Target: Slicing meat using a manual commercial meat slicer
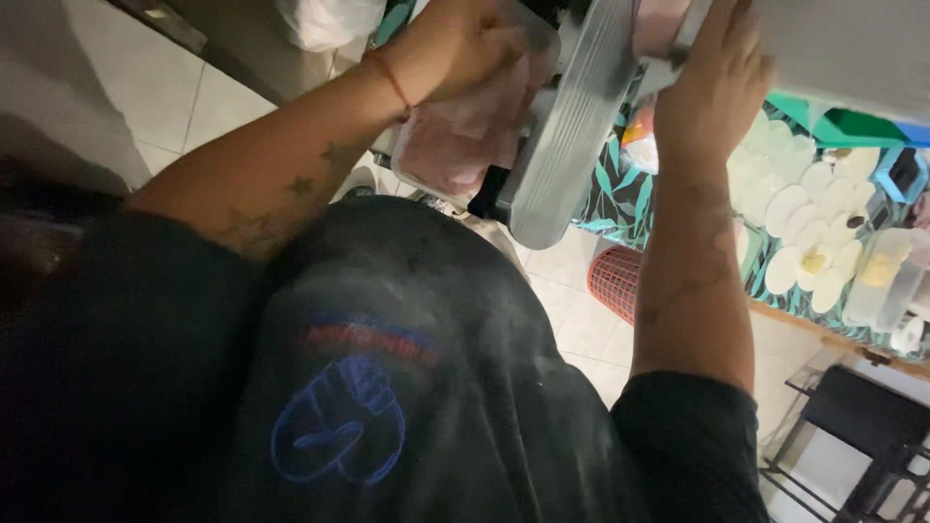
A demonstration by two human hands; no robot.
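Mostly we see our own dark shirt, which fills the lower frame, its blue outline print of a fist in the middle. Beyond it runs the bench, covered with a leaf-patterned cloth, and on its near edge stands a grey metal slicing machine with a ribbed, slanted plate. To the right on the cloth lie rows of pale round dough discs, some with a dab of yellow filling (the far ones blur together). Below the bench edge, on the tiled floor, sits a red mesh basket.

Our left hand is curled over the rim of a clear plastic tub of thin pink sliced meat, just left of the machine; whether its grip is clamped on the rim or only resting there, we cannot tell. A red thread circles that wrist. Our right hand lies flat, fingers spread, pressing against the upper part of the machine, its grip apart and closed on nothing.
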